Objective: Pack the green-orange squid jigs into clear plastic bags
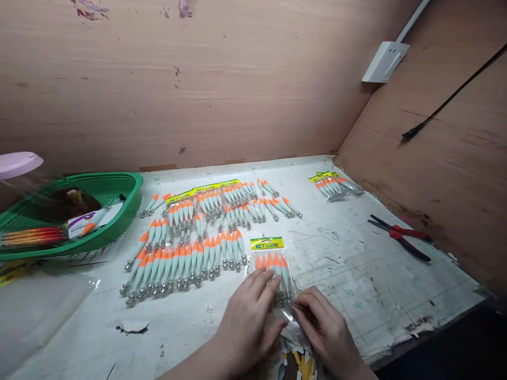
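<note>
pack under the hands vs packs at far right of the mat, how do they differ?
The near pack lies alone; the far packs overlap in a small pile. The near pack is pressed at its lower end by the left hand and right hand; the far packs lie untouched. Both show yellow header cards and orange-tipped lures.

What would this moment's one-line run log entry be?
left hand: pressing lure packet | right hand: pinching packet's bottom edge | loose lures: rows, left of packet

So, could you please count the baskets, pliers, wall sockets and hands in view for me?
Green basket: 1
Red-handled pliers: 1
White wall socket: 1
Hands: 2 (left hand and right hand, both touching one lure packet)
Total: 5
</note>
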`<state>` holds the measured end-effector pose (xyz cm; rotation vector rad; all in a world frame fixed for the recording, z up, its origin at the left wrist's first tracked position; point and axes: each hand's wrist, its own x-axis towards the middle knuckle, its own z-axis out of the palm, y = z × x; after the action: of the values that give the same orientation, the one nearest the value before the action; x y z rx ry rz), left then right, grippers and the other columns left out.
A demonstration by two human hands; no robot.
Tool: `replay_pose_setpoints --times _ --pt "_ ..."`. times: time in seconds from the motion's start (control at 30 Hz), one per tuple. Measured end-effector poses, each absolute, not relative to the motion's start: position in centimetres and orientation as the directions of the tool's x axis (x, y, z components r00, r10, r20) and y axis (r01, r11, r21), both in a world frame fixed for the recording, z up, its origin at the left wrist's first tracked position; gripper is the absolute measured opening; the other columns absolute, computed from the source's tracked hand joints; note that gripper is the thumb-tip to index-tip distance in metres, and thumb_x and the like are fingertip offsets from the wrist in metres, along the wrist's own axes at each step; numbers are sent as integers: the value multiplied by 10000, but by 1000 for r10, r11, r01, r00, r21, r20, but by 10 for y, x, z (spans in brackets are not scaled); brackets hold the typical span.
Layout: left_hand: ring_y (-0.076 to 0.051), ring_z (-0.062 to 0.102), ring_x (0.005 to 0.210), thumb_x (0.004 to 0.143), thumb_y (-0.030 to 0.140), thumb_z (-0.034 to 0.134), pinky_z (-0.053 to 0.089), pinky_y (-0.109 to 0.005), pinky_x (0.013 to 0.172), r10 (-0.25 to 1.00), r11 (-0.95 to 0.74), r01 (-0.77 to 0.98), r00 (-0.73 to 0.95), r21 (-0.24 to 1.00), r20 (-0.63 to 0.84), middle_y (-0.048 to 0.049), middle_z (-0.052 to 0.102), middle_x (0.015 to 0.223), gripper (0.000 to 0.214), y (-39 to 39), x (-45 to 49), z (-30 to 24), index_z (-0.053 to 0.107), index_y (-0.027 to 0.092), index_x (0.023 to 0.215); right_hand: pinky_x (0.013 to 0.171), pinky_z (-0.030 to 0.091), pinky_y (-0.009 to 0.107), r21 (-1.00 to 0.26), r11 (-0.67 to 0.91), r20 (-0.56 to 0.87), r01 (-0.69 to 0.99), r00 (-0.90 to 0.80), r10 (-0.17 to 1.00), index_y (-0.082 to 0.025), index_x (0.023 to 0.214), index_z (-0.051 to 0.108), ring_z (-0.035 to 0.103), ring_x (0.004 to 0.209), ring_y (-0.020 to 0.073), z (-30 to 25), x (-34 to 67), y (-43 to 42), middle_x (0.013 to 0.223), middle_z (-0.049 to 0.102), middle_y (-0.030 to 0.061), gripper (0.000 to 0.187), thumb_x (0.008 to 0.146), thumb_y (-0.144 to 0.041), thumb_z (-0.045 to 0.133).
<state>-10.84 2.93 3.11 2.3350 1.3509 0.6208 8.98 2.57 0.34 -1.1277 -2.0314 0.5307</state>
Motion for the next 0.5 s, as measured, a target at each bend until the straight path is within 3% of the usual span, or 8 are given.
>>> replay_pose_setpoints --times 0.1,0.27,0.5 --pt "-320 447 1262 782 246 569 422 -488 1010 713 -698 617 642 363 281 -170 524 1335 531 52 -94 11 458 100 1280 567 482 209 -567 576 447 589 -367 816 -195 905 513 556 630 122 4 91 30 743 545 22 134 880 -103 419" --pt "-240 532 1195 852 169 452 443 -405 1015 644 -765 575 665 290 378 -160 630 1202 239 65 -89 -6 586 111 1042 573 470 233 -422 630 536 651 -382 753 -180 901 534 548 623 136 0 87 34 683 536 19 163 871 -73 414" --pt "-215 585 1130 910 131 376 463 -359 1000 574 -805 557 642 205 508 -141 673 1125 220 63 -92 -7 594 98 920 544 449 219 -560 552 455 618 -327 828 -187 864 518 530 596 119 1 87 32 687 515 4 134 869 -91 424"
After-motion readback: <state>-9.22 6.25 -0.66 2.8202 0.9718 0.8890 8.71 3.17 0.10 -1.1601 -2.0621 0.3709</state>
